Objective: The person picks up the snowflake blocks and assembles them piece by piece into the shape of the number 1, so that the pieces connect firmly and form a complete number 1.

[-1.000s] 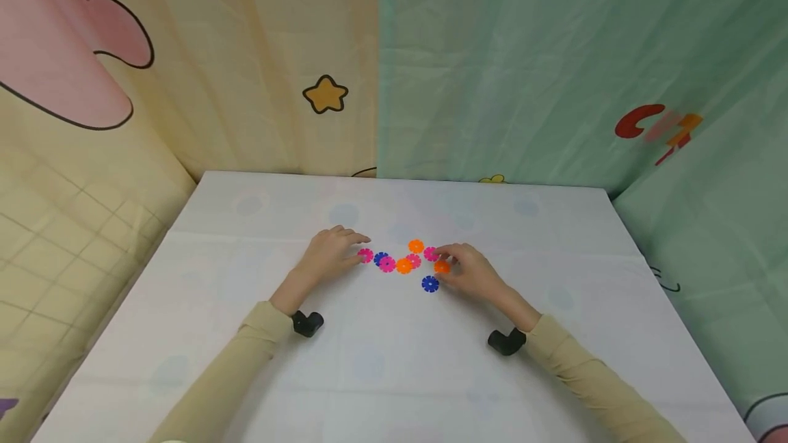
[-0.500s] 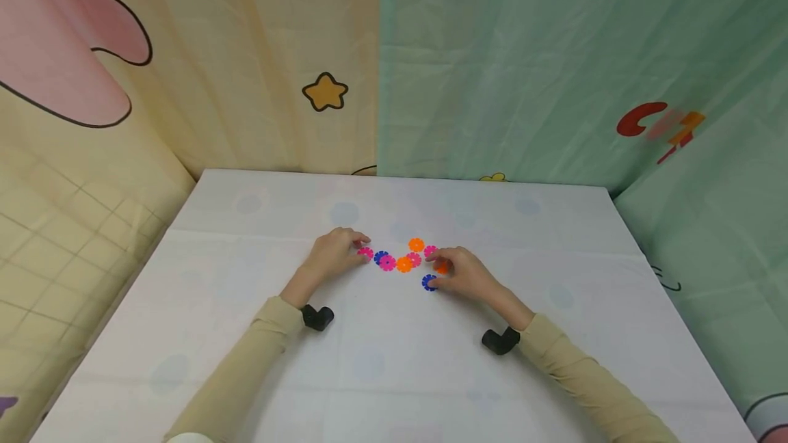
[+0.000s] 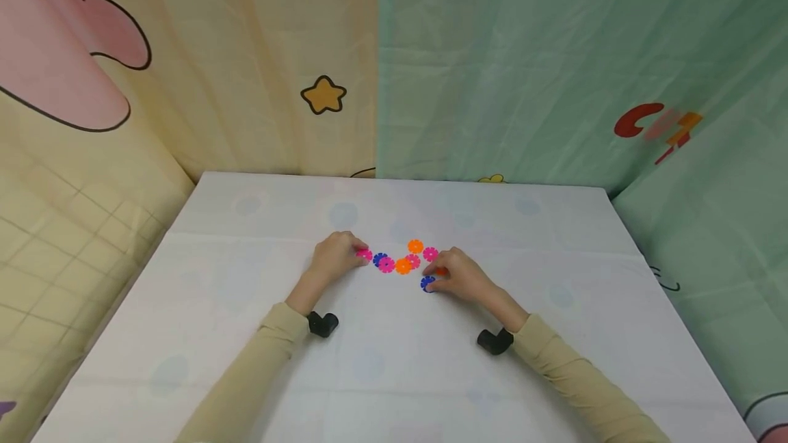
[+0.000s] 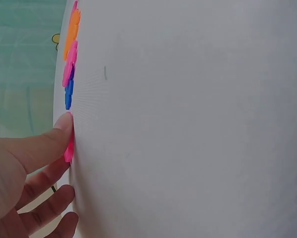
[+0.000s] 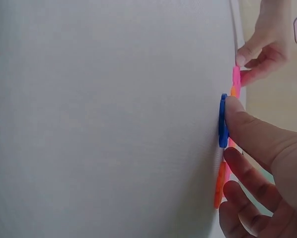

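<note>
My left hand pinches a pink snowflake disc with a notched rim, thumb and index finger at its edge. It lies at the left end of a curved row. My right hand holds a blue snowflake disc flat on the table, thumb on it and index finger at its far edge. Under that hand lies a partly covered orange disc. Between the hands sit another blue disc, a pink disc overlapping it, an orange disc and a second pink disc.
Behind the row lie an upper orange disc and a pink disc. The white table extends around the hands to a curtain at the back. Black wrist mounts hang beside both sleeves.
My left fingers have closed from a spread position onto the end pink disc. The right hand has shifted left and down, from beside the blue disc onto it, uncovering the pink disc behind.
</note>
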{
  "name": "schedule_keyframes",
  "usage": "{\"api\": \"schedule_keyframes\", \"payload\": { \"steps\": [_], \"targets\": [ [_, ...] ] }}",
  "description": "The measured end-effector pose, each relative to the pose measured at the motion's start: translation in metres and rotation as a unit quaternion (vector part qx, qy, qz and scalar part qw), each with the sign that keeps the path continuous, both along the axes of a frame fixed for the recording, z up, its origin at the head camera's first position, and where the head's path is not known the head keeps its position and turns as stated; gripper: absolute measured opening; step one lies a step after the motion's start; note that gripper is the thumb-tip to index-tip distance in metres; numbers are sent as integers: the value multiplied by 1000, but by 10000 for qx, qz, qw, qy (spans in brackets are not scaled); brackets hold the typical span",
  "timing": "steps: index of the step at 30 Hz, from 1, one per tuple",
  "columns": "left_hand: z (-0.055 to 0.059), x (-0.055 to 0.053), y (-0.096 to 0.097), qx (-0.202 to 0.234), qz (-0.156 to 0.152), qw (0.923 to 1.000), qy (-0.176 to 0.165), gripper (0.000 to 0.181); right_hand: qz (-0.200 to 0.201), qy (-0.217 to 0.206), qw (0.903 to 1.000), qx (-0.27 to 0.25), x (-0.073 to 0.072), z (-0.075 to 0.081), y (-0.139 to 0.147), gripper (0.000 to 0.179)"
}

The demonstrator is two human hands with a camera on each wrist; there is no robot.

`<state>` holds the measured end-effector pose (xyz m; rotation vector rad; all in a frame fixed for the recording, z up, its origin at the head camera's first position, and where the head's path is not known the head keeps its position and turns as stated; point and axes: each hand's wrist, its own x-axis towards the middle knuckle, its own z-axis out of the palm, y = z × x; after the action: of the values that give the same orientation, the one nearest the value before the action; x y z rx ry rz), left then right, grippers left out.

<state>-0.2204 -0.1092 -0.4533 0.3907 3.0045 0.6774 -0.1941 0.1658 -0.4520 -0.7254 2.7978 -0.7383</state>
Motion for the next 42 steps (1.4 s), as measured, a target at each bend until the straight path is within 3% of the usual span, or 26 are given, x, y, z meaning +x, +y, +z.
{"api": "schedule_keyframes", "payload": {
  "steps": [11, 19, 29, 36, 42],
  "targets": [
    [-3, 8, 8, 183, 475, 9987, -28, 28, -335, -68, 9991, 244, 1, -1, -5, 24],
    [-3, 13, 10, 250, 567, 9979, 164, 26, -579, -85, 9978, 316, 5, -2, -7, 22],
    [-3, 14, 12, 346, 769, 9962, 200, 26, -481, -168, 9985, 186, 2, -2, -7, 21],
    [-2, 18, 13, 529, 848, 9946, 281, 26, -27, -19, 9998, -181, 2, -4, -4, 14],
    [-4, 20, 14, 463, 927, 9939, 385, 26, -176, -281, 9989, -328, 3, -4, -5, 20]
  ]
}}
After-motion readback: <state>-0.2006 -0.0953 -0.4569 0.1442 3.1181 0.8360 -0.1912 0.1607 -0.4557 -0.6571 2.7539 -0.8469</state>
